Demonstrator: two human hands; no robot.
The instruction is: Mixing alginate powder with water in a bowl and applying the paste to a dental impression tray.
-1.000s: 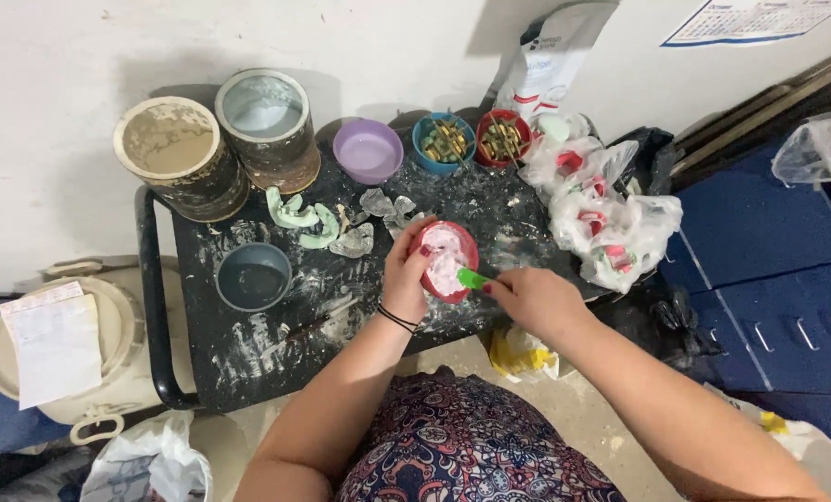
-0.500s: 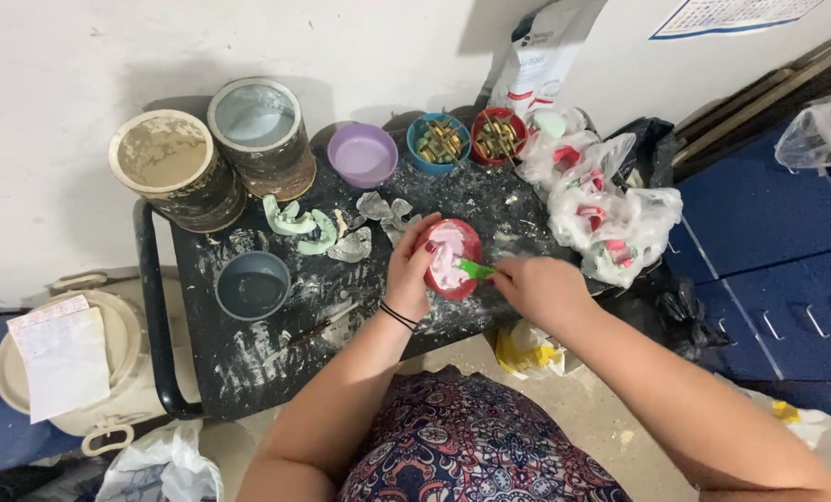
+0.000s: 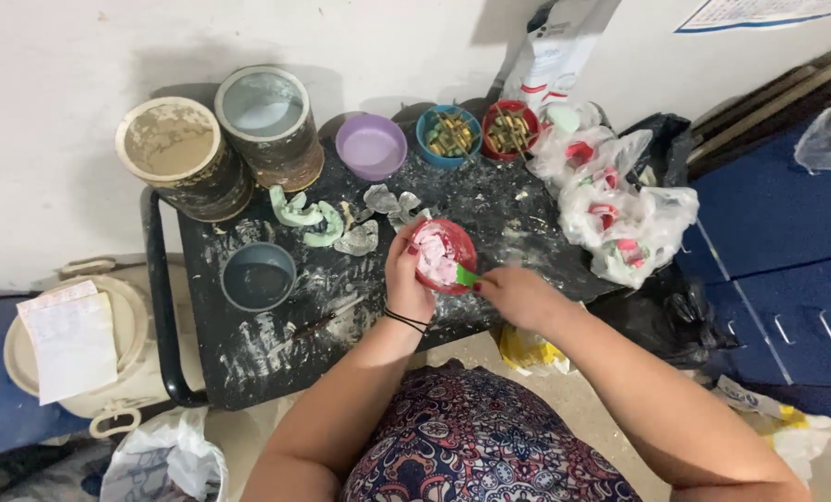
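Left hand [image 3: 406,279] around 1 red bowl [image 3: 445,256]

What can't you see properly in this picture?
Head view only:
- Green tool: mostly hidden by the right hand.
- Red bowl: near side covered by the left hand.
- Blue bowl contents: too small to tell.
- White bag: cut off by the top edge.

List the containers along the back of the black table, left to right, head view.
Beige-crusted tin → tin with pale blue-grey contents → purple bowl → blue bowl → red bowl, the last two holding small brass-coloured pieces → clear bags with red and green items.
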